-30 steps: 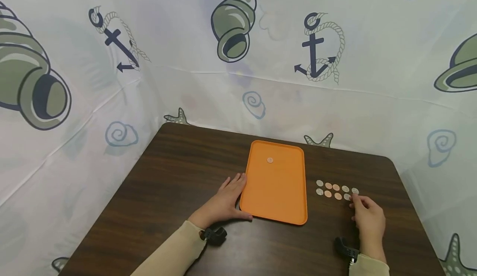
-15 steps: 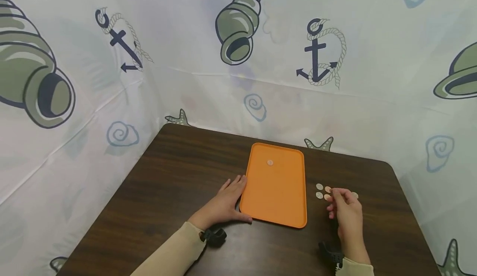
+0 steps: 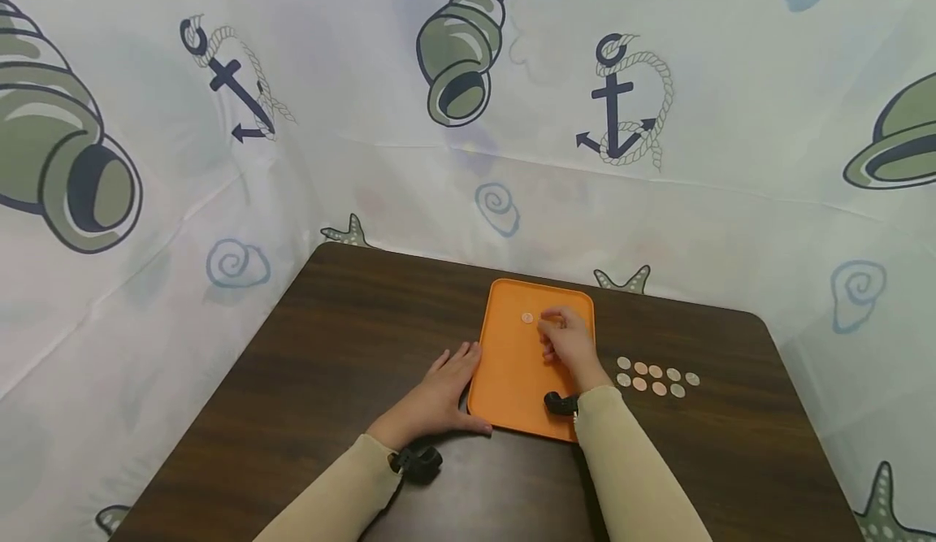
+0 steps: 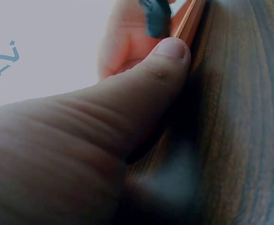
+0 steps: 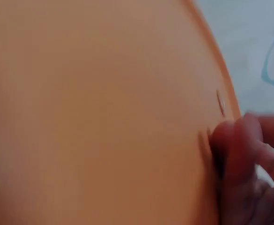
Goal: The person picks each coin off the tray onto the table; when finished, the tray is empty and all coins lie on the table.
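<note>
An orange tray [image 3: 506, 371] lies on the dark wooden table. My left hand [image 3: 435, 400] rests at its near left corner, fingers straight along the left side. In the left wrist view the thumb [image 4: 151, 77] lies against the tray's rim. Over the far part of the tray is my right hand [image 3: 570, 343], thumb and fingertips pinching a small coin [image 5: 209, 132], mostly hidden by the fingers. One coin [image 3: 527, 318] lies flat on the tray, just left of those fingertips; the right wrist view shows this coin [image 5: 220, 103] almost edge-on.
To the right of the tray, several silver and copper coins [image 3: 655, 371] lie in two rows on the table [image 3: 351, 339]. A white cloth [image 3: 395, 176] printed with shells and anchors hangs behind and beside the table.
My right hand has moved left from the right end of the coin rows, across them, to above the far part of the tray. The left hand has stayed at the tray corner.
</note>
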A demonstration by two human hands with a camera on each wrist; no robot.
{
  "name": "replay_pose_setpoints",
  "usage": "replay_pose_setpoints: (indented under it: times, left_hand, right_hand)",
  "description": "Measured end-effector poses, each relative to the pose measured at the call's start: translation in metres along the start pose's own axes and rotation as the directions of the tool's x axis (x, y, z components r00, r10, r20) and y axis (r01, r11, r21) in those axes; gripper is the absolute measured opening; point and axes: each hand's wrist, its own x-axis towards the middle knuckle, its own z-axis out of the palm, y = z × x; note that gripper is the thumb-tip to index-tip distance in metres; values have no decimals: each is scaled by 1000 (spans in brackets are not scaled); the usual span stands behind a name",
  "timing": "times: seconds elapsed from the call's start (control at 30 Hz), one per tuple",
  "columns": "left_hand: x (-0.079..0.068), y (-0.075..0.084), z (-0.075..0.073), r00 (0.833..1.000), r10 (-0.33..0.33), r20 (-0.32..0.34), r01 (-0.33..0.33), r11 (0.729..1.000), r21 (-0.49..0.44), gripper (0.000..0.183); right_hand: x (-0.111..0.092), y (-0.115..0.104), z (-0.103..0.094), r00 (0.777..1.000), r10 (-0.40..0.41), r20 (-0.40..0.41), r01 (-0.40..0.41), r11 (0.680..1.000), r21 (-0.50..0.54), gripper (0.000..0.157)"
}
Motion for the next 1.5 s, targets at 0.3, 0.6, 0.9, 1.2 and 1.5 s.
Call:
replay_pose_setpoints:
  times: [0.3,0.6,0.9,1.2,1.5]
  left_hand:
    - [-5,1,0,1000,-14,6,14,1000,-16,136]
    - [-3,-1,1,1000,-12,4,12,1000,-2,138]
    - [-2,1,-1,1000,-12,5,12,1000,1,137]
    - [-2,1,-5,1000,-5,0,5,1000,-9,136]
    - [-2,0,-2,1000,-4,-6,4,1000,-21,137]
  right_hand:
    - [6,16,13,999,-20,-50,15,995,-99,50]
    - [6,13,12,999,-4,-50,-4,987,-163,27]
    - [5,10,4,1000,13,16,-11,994,-108,19]
    - [7,15,0,1000,-11,13,11,998,-57,20]
    - [-44,3,-37,909,-255,-330,195,959,-205,22]
